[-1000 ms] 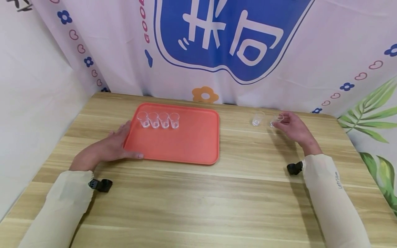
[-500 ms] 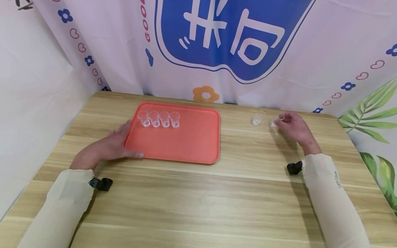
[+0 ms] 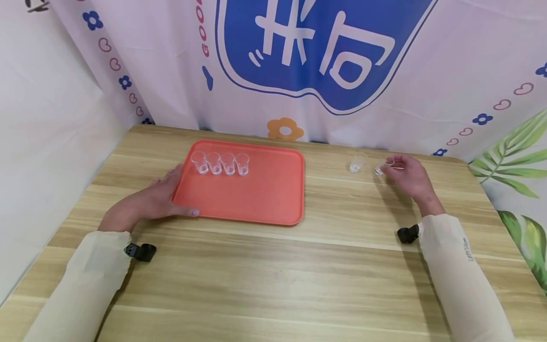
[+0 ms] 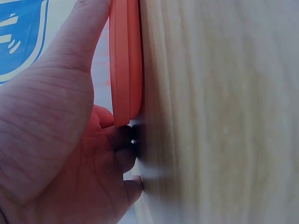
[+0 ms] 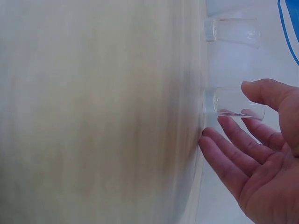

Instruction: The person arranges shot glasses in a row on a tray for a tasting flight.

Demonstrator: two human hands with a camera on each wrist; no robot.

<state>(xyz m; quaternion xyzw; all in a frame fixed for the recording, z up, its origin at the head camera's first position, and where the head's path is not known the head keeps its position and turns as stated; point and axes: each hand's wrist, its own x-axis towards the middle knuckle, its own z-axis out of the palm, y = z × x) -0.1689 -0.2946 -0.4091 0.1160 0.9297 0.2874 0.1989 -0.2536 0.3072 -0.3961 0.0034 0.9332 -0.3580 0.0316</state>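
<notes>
My left hand rests spread at the near left corner of a red tray, thumb along its front edge and fingers at its left side. In the left wrist view the thumb lies against the tray rim. Several clear shot glasses stand upright in a row on the tray's far left part. Over on the right, my right hand holds another shot glass between thumb and fingers, its base down at the table. One more shot glass stands upright just left of it.
The wooden table backs onto a printed cloth, close behind the glasses. A white wall covering borders the table's left side. Leaf-patterned cloth hangs at the right. A small black camera sits at my right cuff.
</notes>
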